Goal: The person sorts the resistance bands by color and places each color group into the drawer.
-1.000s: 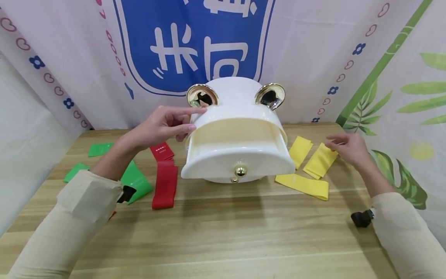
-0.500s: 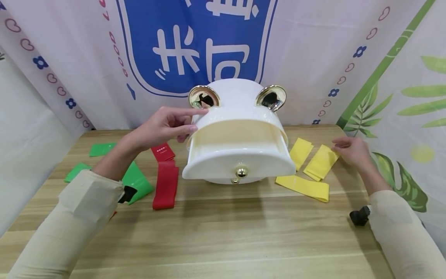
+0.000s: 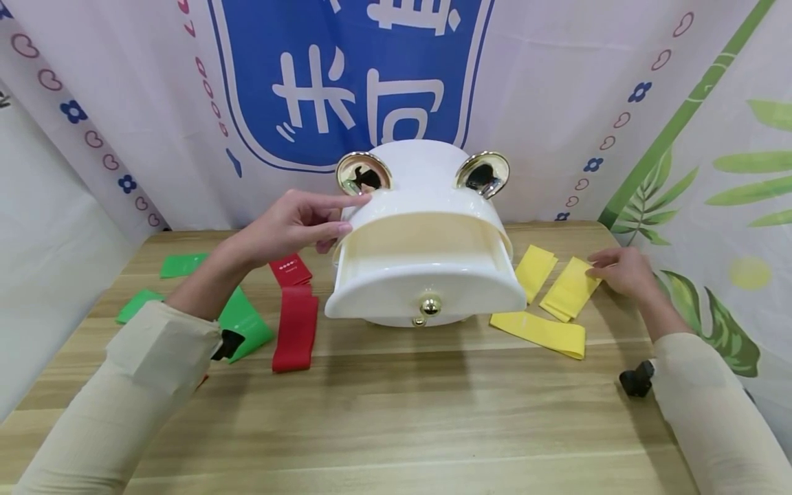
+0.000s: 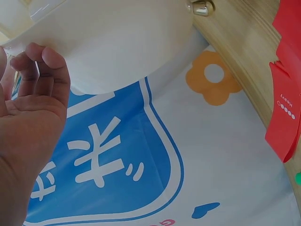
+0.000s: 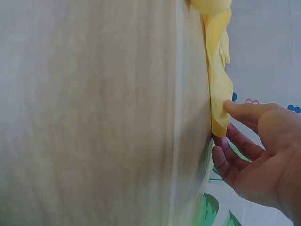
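A white frog-shaped box (image 3: 417,168) with gold-rimmed eyes stands on the table, its front drawer (image 3: 427,292) pulled out. The left hand (image 3: 297,220) rests on the box's left side, straight index finger on top and thumb near the opening's rim. Its other fingers bend beside the white shell in the left wrist view. At the right, the right hand (image 3: 625,271) pinches the end of a folded yellow resistance band (image 3: 570,285) between thumb and fingers. In the right wrist view, that yellow band's end lifts slightly, with the thumb over it.
Two more yellow bands (image 3: 541,333) lie right of the box. Red bands (image 3: 295,330) and several green bands (image 3: 244,323) lie to the left, some partly behind the left forearm. A printed curtain (image 3: 396,82) hangs behind the wooden table (image 3: 396,426).
My right hand has moved slightly right and down onto the end of the yellow resistance band, its fingers closing there. The left hand stays on the box.
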Demonstrator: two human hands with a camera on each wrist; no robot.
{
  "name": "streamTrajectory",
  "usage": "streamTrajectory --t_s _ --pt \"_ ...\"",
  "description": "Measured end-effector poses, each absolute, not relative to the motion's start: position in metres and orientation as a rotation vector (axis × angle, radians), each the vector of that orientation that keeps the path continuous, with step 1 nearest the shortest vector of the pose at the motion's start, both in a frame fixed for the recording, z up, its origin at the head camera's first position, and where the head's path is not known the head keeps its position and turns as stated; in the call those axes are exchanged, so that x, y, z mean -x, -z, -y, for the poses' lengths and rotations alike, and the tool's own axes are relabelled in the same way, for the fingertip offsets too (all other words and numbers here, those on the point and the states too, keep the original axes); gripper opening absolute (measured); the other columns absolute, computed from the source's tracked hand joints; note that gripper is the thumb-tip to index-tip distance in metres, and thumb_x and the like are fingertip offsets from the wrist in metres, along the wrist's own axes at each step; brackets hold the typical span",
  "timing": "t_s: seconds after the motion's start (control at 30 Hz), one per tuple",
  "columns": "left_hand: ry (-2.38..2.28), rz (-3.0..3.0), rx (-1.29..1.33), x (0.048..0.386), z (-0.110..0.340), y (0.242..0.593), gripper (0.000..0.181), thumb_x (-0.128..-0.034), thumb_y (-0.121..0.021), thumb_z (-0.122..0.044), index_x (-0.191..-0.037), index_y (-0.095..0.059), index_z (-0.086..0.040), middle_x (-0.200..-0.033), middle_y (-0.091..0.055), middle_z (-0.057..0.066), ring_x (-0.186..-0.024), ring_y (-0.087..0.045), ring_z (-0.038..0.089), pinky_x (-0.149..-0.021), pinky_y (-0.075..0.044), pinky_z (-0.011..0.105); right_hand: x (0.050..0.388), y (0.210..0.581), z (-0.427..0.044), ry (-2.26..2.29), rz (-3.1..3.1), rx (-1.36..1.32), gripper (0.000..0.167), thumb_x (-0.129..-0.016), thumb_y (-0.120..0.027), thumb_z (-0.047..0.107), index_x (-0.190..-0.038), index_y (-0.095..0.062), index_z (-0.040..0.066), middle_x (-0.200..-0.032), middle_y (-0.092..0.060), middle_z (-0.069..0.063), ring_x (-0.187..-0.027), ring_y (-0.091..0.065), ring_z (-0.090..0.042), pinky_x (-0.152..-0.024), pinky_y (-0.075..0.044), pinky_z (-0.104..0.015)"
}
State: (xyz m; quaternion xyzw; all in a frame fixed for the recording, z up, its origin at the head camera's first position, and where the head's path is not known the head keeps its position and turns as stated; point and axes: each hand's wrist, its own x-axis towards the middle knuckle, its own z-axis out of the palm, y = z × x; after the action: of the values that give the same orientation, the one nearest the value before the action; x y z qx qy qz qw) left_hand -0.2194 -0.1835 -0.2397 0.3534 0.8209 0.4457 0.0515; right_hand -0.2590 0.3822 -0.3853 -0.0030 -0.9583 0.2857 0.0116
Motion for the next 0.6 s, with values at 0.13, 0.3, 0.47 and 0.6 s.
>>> streamTrajectory --t_s 0.13,0.3,0.47,0.6 --pt "-1.356 -2.491 -1.116 0.221 0.184 0.240 0.050 -0.0989 -0.067 -0.001 -0.148 -0.057 -0.006 -0.070 -0.055 0.012 -0.062 -0.055 0.026 -0.058 -0.052 0.028 0.259 0.384 -0.381 -0.895 3.008 0.041 0.038 -0.097 -0.070 0.012 -0.125 -0.065 -0.013 -0.113 -0.067 -0.035 -0.101 -0.063 -0.044 -0.070 -0.047 -0.027" --pt "-1.351 -2.489 -1.139 0.223 0.184 0.240 0.051 -0.0990 -0.066 -0.001 -0.148 -0.056 -0.005 -0.070 -0.055 0.012 -0.062 -0.056 0.024 -0.059 -0.053 0.029 0.259 0.380 -0.378 -0.910 2.998 0.047 0.036 -0.097 -0.069 0.011 -0.124 -0.066 -0.013 -0.113 -0.066 -0.035 -0.100 -0.062 -0.043 -0.070 -0.047 -0.027" --pt "-1.345 -2.502 -1.122 0.222 0.184 0.240 0.050 -0.0989 -0.067 -0.001 -0.148 -0.057 -0.007 -0.069 -0.055 0.012 -0.062 -0.056 0.029 -0.057 -0.050 0.028 0.259 0.373 -0.373 -0.911 2.981 0.007 0.033 -0.098 -0.069 0.011 -0.120 -0.067 -0.012 -0.112 -0.065 -0.034 -0.102 -0.060 -0.043 -0.071 -0.047 -0.028" --pt "-1.349 -2.500 -1.127 0.221 0.183 0.240 0.050 -0.0990 -0.067 -0.001 -0.148 -0.057 -0.007 -0.069 -0.055 0.012 -0.062 -0.056 0.027 -0.058 -0.051 0.028 0.257 0.366 -0.367 -0.916 2.966 -0.057 0.031 -0.097 -0.070 0.011 -0.118 -0.069 -0.012 -0.110 -0.066 -0.032 -0.100 -0.061 -0.039 -0.068 -0.048 -0.026"
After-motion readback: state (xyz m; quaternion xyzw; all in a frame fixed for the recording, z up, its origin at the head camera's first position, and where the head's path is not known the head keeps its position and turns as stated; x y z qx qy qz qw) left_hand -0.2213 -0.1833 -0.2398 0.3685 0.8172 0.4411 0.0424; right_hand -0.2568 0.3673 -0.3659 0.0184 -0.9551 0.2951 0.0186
